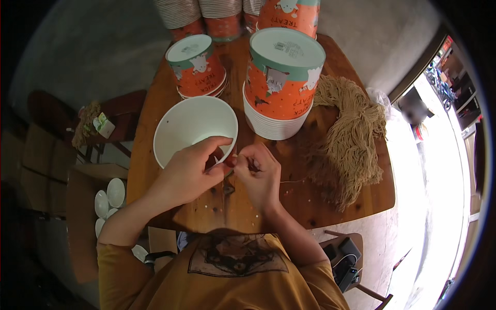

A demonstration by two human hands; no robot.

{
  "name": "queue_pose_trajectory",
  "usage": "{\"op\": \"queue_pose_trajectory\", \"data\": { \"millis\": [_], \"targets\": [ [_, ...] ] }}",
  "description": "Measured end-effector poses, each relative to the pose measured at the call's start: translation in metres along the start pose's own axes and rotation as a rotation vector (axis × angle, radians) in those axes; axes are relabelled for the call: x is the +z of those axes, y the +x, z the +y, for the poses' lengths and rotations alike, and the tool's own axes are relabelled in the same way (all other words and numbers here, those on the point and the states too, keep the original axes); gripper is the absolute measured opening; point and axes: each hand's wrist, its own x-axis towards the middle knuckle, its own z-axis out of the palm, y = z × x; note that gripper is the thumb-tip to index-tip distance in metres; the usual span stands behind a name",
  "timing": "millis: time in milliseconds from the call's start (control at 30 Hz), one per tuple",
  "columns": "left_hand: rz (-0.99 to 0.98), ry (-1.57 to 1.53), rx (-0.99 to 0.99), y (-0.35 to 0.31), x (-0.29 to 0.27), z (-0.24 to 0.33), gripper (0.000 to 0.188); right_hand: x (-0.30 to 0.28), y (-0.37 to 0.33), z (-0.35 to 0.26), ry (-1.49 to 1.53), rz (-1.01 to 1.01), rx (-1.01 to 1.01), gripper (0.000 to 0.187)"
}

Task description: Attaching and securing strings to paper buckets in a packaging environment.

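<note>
A white-lined paper bucket (181, 124) stands tilted on the wooden table, its open mouth toward me. My left hand (187, 171) is closed on the right side of its rim, some fingers inside the bucket. Close beside that rim, my right hand (260, 174) pinches with thumb and forefinger. A thin tan cord (292, 181) trails from under the right hand across the table. The cord's end at my fingertips is mostly hidden. A large bundle of tan cords (356, 137) lies to the right.
Upside-down orange stacked buckets (281, 85) stand just beyond my hands, a smaller stack (199, 70) at their left. More wrapped stacks (221, 15) are at the table's far edge. A cardboard box (82, 217) with white buckets sits at left; a stool (356, 248) at lower right.
</note>
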Motion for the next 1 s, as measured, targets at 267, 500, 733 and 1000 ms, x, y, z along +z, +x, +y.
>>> {"op": "queue_pose_trajectory", "data": {
  "millis": [267, 500, 733, 1000],
  "targets": [
    [-0.027, -0.08, -0.049, 0.001, -0.005, 0.002, 0.041, 0.004, 0.005, -0.005, -0.022, 0.006, -0.046, 0.013],
    [-0.031, -0.078, -0.035, 0.002, -0.004, 0.001, 0.043, 0.008, 0.005, -0.004, -0.054, 0.052, -0.132, 0.012],
    [-0.041, -0.066, 0.007, 0.003, -0.003, -0.004, 0.039, 0.009, 0.003, -0.002, -0.093, 0.047, -0.163, 0.014],
    [-0.152, -0.289, -0.115, 0.02, 0.003, -0.022, 0.011, 0.002, 0.002, 0.002, -0.158, -0.055, -0.124, 0.016]
  ]
}}
